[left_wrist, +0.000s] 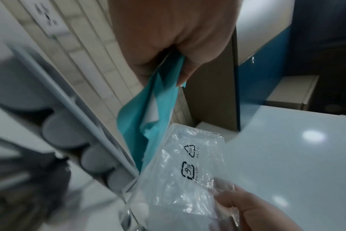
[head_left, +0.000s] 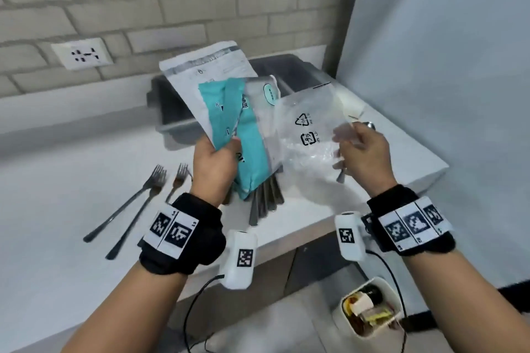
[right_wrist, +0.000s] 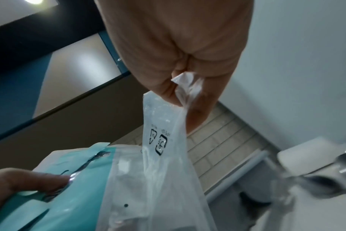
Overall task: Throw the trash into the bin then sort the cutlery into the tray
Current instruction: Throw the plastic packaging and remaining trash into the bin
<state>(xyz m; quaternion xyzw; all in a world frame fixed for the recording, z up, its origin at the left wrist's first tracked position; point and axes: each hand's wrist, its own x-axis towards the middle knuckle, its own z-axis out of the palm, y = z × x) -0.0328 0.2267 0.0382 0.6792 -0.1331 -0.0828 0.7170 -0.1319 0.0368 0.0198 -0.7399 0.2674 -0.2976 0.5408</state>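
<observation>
My left hand grips the teal and white mailers; my right hand pinches the clear bag, gathering trash above the worktop for the floor bin. Forks wait below, near the tray.

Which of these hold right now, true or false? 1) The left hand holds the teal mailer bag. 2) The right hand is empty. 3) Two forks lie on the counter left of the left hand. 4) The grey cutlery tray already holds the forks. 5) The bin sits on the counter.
1) True: the left hand grips the teal mailer bag together with a white mailer bag.
2) False: the right hand pinches a clear plastic bag.
3) True: two forks lie on the white counter.
4) False: the forks lie outside the grey cutlery tray.
5) False: the bin, with trash inside, stands on the floor below the counter edge.
</observation>
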